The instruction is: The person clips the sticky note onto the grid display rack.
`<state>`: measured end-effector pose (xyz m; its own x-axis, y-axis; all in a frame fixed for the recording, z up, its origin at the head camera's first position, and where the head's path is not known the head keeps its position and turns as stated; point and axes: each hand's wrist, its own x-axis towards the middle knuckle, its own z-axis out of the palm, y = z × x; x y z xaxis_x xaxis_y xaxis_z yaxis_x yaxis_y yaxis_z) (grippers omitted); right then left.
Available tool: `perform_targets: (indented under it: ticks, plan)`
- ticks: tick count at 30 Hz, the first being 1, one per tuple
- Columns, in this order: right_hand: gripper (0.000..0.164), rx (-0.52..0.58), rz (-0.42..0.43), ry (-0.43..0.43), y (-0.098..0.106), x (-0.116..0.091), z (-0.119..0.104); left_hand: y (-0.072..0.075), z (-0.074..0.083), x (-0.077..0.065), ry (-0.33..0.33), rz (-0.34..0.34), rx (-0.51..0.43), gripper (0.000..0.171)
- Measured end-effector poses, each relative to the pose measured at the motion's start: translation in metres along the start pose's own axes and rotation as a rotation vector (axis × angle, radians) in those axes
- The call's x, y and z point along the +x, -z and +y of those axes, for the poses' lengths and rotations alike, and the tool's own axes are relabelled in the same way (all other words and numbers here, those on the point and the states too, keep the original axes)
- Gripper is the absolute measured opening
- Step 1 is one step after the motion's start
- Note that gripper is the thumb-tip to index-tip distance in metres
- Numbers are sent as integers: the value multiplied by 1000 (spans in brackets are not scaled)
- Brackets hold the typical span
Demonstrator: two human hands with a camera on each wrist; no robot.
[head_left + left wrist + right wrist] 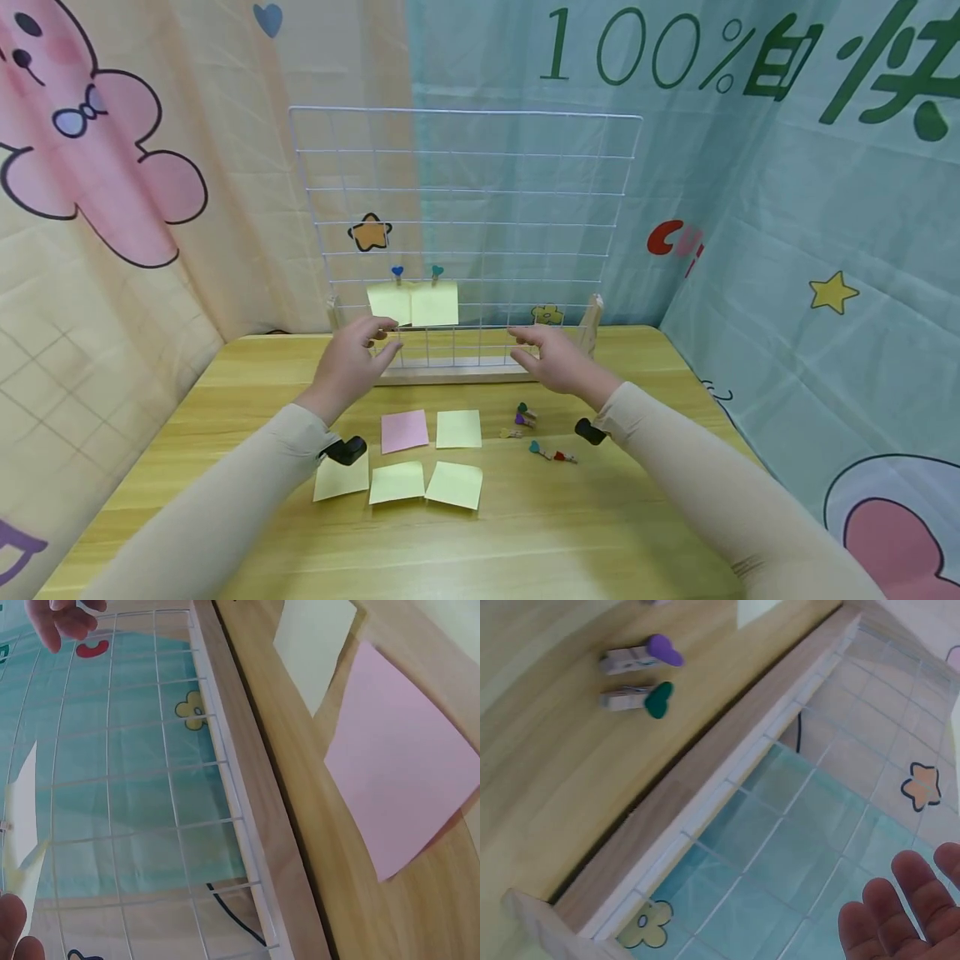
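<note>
Two pale yellow sticky notes (pixel 434 303) hang side by side on a white wire grid (pixel 517 196), under a blue heart clothespin (pixel 397 272) and a teal heart clothespin (pixel 437 273). My left hand (pixel 347 363) is raised at the lower left of these notes, its fingers loosely bent with a gap between thumb and forefinger. Its fingertips (pixel 10 919) appear close to the hanging notes in the left wrist view; contact is unclear. In front of the grid's lower right part is my right hand (pixel 558 360), fingers extended and holding nothing, as the right wrist view also shows.
A pink note (pixel 404 431) and several yellow notes (pixel 459 429) lie on the wooden table (pixel 555 533). Loose heart clothespins lie right of them, including a purple one (pixel 663 650), a green one (pixel 658 700) and a red one (pixel 564 457). A wooden base (pixel 457 374) supports the grid.
</note>
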<state>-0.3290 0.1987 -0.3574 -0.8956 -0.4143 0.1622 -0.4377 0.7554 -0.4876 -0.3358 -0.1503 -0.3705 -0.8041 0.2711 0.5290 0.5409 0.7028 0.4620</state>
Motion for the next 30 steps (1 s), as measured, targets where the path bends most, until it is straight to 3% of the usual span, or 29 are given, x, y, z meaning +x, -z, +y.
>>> perform_targets:
  ticks: [17, 30]
  plan:
    - [53, -116, 36, 36, -11, -30, 28, 6, -12, -32, 12, -215, 95, 53]
    - [63, -133, -31, -47, -19, -46, 40, 0, -18, -48, 80, -332, 102, 63]
